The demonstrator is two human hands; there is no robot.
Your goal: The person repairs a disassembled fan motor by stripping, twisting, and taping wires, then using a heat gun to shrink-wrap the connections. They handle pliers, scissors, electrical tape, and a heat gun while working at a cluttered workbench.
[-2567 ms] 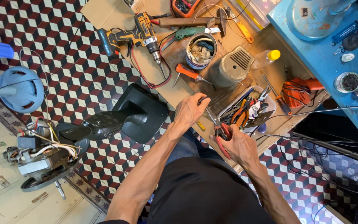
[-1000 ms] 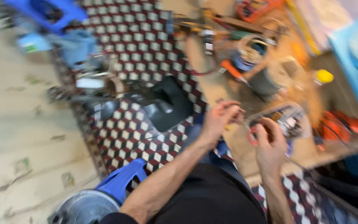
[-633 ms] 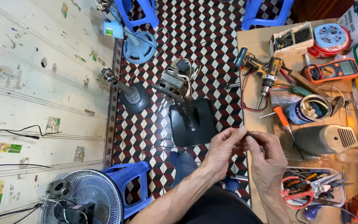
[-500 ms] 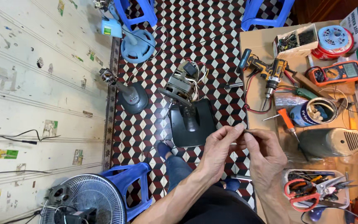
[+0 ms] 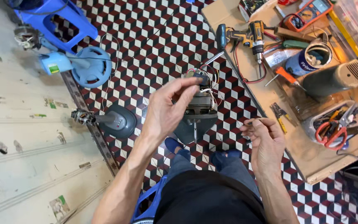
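Blue can (image 5: 307,62) with a white label on the cardboard-topped bench (image 5: 311,161).
Left hand (image 5: 166,110) pinches a wired fan motor (image 5: 199,101); right hand (image 5: 264,139) is loosely curled.

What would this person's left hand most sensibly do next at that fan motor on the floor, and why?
Probably lower the left hand a little so its fingertips settle on the small dark part atop the fan motor. That hand is raised with its fingertips at the motor's top, among the loose wires, while the right hand waits apart, pinching something small.
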